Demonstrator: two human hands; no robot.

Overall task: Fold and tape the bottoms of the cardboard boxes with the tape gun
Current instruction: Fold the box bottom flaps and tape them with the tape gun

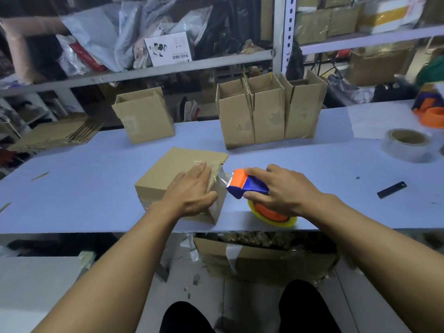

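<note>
Bare table (96, 179) left; open boxes (269, 114) block the far side.

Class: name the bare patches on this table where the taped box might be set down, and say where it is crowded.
Bare table lies left of the box under the left hand, up to the flat cardboard stack. Another patch lies between the tape gun in the right hand and the black strip. The back edge is crowded with open boxes.

Spare clear tape roll (407, 144) at 3 o'clock on table (72, 179). Black flat strip (391, 189), maybe blade, at 4 o'clock. Second orange-blue dispenser (430, 109) at 2 o'clock, blurred. Metal shelving (168, 68) at 12 o'clock, holding bags and white printed carton (168, 49).
</note>
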